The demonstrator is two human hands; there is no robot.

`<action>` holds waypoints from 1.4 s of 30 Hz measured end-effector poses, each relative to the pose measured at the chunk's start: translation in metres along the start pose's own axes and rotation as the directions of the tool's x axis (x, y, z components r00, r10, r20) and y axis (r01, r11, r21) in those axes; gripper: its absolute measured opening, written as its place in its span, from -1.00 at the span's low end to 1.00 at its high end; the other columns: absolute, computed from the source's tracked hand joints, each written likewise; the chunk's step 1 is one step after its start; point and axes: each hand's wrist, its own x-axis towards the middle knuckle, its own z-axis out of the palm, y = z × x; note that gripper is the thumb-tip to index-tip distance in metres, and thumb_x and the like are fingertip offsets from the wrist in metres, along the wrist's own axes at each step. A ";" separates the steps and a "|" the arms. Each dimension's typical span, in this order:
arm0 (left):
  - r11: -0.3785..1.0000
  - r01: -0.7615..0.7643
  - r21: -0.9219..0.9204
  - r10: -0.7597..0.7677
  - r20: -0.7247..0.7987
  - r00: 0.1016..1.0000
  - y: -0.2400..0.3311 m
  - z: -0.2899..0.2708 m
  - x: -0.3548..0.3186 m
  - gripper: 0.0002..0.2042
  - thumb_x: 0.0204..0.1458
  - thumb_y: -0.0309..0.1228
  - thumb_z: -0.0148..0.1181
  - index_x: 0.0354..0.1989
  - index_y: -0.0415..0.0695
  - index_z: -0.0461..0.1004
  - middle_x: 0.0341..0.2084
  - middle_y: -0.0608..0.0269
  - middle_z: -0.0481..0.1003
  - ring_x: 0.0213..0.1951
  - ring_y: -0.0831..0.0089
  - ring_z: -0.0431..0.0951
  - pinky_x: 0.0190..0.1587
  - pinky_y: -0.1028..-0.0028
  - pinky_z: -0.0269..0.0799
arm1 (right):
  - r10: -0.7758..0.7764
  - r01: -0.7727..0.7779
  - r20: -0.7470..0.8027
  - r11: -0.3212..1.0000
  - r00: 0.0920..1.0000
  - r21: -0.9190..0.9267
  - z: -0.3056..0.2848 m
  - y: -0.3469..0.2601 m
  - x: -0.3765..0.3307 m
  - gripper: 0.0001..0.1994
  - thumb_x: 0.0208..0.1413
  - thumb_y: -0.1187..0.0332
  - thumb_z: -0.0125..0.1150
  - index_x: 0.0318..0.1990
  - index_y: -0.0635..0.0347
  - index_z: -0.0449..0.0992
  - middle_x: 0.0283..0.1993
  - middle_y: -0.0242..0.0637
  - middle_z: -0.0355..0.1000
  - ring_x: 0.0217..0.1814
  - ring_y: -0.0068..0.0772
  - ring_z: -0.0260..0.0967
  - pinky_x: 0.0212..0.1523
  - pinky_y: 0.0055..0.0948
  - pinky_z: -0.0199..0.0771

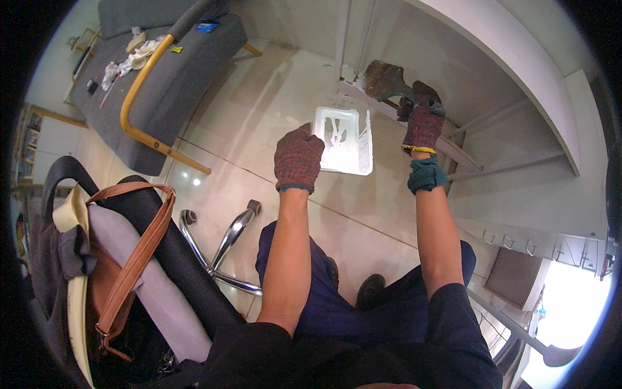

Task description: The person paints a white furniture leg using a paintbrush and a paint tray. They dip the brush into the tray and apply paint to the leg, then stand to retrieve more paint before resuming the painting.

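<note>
Glossy floor tiles (223, 189), white desk (522, 53) alongside. Got left hand (298, 155) clamped on a white tray (353, 168) on or just above the tiles, right hand (424, 118) clamped round a wide brush (383, 79) by the desk rail (462, 155). Could slop white liquid (338, 129) by tilting carelessly.

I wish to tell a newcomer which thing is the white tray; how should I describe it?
Look at the pale tiled floor between the grey sofa and the white furniture on the right. There, the gloved left grip holds a shallow rectangular white tray by its left side. Its pale, streaked inside sets it apart from the broad brown brush in the right grip.
</note>
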 end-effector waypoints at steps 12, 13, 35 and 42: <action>1.000 -0.023 0.018 0.022 0.009 1.000 -0.002 0.006 0.002 -0.69 -0.11 -0.33 -0.02 -0.18 -0.11 0.49 -0.32 -0.05 0.50 -0.25 0.04 0.48 -0.14 0.21 0.37 | -0.067 0.073 0.051 0.990 0.996 -0.124 0.003 -0.006 0.000 -0.80 0.09 0.34 0.06 -0.17 0.21 0.47 -0.35 -0.36 0.47 -0.52 -0.57 0.38 -0.58 -0.57 0.35; 0.998 -0.048 0.029 0.048 -0.005 0.999 -0.003 0.007 0.003 -0.69 -0.11 -0.33 -0.02 -0.18 -0.10 0.49 -0.33 -0.05 0.50 -0.26 0.03 0.49 -0.14 0.20 0.37 | -0.062 0.066 0.060 0.996 0.996 -0.059 0.003 -0.004 0.001 -0.79 0.09 0.32 0.07 -0.17 0.20 0.47 -0.35 -0.36 0.47 -0.53 -0.57 0.38 -0.57 -0.57 0.35; 0.998 -0.052 0.032 0.051 0.030 0.998 0.007 0.010 0.000 -0.70 -0.13 -0.34 -0.03 -0.21 -0.12 0.50 -0.34 -0.04 0.50 -0.25 0.04 0.48 -0.15 0.20 0.36 | -0.234 0.292 0.191 0.872 0.953 -0.392 -0.001 0.006 0.016 -0.77 -0.03 0.38 0.12 -0.16 0.05 0.49 -0.14 -0.32 0.46 -0.15 -0.30 0.45 -0.10 -0.38 0.41; 0.996 -0.040 0.078 0.040 0.003 0.999 0.001 0.013 0.003 -0.66 -0.15 -0.33 0.00 -0.16 -0.11 0.49 -0.32 -0.06 0.50 -0.27 0.04 0.50 -0.17 0.24 0.38 | -0.269 0.321 0.224 0.915 0.937 -0.246 -0.002 -0.011 0.006 -0.79 0.01 0.34 0.13 -0.17 0.09 0.49 -0.24 -0.35 0.49 -0.26 -0.56 0.46 -0.25 -0.53 0.44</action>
